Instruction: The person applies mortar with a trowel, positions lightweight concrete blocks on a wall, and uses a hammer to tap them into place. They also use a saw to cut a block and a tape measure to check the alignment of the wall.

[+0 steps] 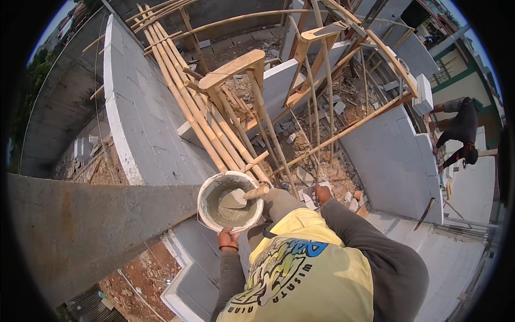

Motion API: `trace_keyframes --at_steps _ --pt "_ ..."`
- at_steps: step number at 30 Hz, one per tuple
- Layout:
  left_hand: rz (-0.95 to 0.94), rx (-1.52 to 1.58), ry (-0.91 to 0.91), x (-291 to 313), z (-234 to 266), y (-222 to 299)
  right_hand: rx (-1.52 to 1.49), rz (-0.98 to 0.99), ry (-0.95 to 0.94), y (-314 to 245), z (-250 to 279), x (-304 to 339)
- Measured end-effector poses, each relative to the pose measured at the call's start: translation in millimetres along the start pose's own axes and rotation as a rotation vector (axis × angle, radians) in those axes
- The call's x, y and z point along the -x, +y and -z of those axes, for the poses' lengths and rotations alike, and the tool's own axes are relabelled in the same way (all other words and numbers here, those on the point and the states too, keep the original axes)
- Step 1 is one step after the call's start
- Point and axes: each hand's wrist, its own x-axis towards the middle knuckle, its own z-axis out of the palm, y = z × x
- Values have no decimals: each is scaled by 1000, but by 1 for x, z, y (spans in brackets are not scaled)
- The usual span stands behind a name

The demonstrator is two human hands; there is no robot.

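One round white plastic bucket (pixel 201 204) of grey mortar (pixel 229 217) is on your left, your left hand (pixel 229 239) curled around its near edge; keep it level. Your right hand (pixel 322 195) looks half-closed, its hold unclear.

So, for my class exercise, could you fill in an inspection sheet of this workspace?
Surface: rough grey concrete beam at left.
Job's things: round white bucket holding grey mortar and a wooden-handled trowel.
Clutter: pale broken masonry rubble scattered ahead.
Hands: left hand touching the bucket's near side; right hand beside pale fragments, grip unclear.
Cables: none identifiable.
Surroundings: grey block walls, yellowish bamboo poles, a co-worker in dark clothing at right.
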Motion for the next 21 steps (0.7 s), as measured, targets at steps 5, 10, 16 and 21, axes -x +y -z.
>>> trace_keyframes --at_steps 5,10,16,21 --pt "-77 -34 140 -28 -53 32 -195 -43 -11 -17 1 12" --pt "-18 44 81 -59 -87 78 -299 -9 -45 -55 -17 19" --pt "-86 76 92 -51 -143 129 -383 -51 -125 -82 -36 37" --pt "-124 120 13 -65 -176 163 -621 -103 -324 -95 -45 32"
